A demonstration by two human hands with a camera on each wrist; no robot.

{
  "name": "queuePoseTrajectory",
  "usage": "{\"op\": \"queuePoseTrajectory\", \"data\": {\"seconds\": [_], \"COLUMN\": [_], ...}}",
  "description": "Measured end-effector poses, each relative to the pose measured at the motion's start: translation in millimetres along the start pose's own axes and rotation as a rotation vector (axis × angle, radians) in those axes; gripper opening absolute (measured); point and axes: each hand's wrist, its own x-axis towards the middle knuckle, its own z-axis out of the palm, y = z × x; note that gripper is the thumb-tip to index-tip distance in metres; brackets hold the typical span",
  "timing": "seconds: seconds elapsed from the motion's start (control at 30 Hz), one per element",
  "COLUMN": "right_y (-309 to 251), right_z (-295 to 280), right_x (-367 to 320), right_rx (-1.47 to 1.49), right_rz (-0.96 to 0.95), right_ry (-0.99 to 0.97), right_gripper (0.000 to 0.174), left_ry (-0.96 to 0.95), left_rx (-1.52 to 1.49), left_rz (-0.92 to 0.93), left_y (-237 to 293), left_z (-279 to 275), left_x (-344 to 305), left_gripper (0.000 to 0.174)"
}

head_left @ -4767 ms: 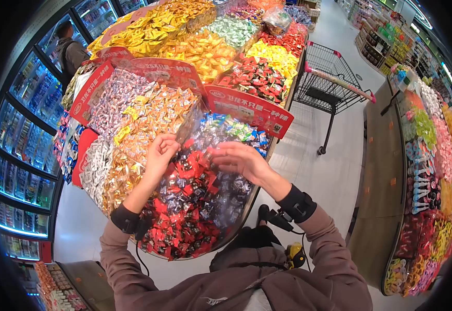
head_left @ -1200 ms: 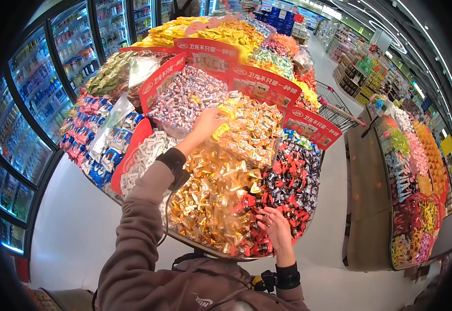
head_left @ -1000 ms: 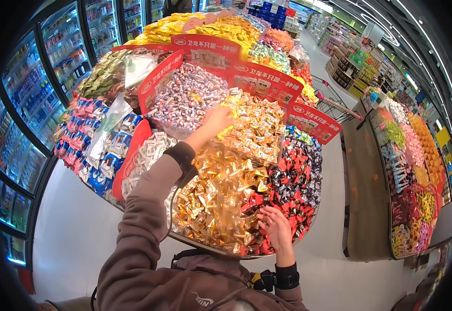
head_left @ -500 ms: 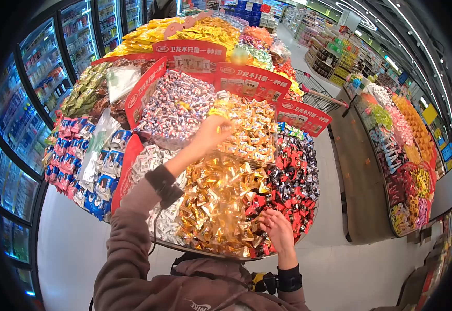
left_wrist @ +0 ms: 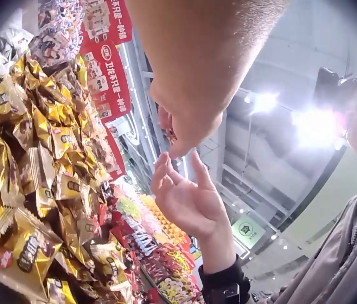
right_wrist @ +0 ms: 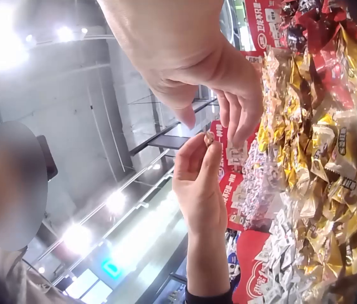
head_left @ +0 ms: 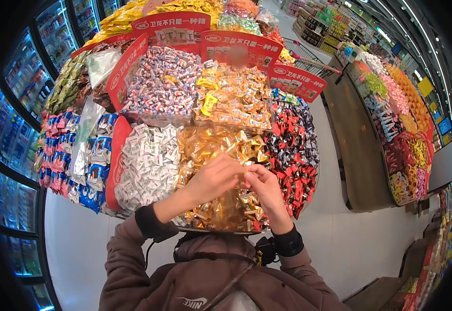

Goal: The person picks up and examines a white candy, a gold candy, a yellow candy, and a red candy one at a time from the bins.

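In the right wrist view the thumb and fingertips of my left hand (right_wrist: 197,183) pinch a small wrapped candy (right_wrist: 209,138). My right hand (right_wrist: 191,57) is right beside it, thumb and fingers apart around the candy. From the head camera, my left hand (head_left: 213,179) and right hand (head_left: 267,189) meet at the fingertips over a heap of gold-wrapped candies (head_left: 200,140). The left wrist view shows my right hand (left_wrist: 194,202) with spread fingers, reaching toward the left fingertips; the candy is mostly hidden there.
White-wrapped candies (head_left: 148,166) lie left of the gold heap, and red and black ones (head_left: 293,150) to the right. Behind are orange-wrapped candies (head_left: 236,93) in a clear bin, backed by red signs (head_left: 179,28). A shopping cart (head_left: 309,57) stands beyond.
My left hand has come back from the orange-wrapped candies toward me, with a candy in its fingers. My right hand has risen leftward to meet it.
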Motion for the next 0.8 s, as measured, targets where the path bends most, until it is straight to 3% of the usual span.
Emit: {"op": "queuePoseTrajectory", "data": {"seconds": [0.27,0.37,0.47,0.53,0.8], "right_y": [7,-1,7,7,7], "right_z": [-3,0,-4,-3,-2], "right_x": [-5,-9,-7,-5,-1], "right_rx": [0.056,0.057,0.055,0.062,0.178], "right_rz": [-0.073,-0.072,-0.154,-0.171,-0.133], "right_ry": [0.046,0.085,0.073,0.037,0.058], "right_gripper": [0.007,0.003,0.003,0.004,0.007], "left_ry": [-0.008,0.062,0.062,0.063,0.108], "left_rx": [-0.030,-0.120,-0.726,-0.883,-0.993], "left_rz": [-0.004,-0.171,-0.719,-0.771,-0.856], "left_y": [3,11,10,3,-2], "left_z": [3,2,0,3,7], "left_x": [-6,-4,-13,-16,-20], "left_gripper": [0.027,0.025,0.022,0.017,0.011]}}
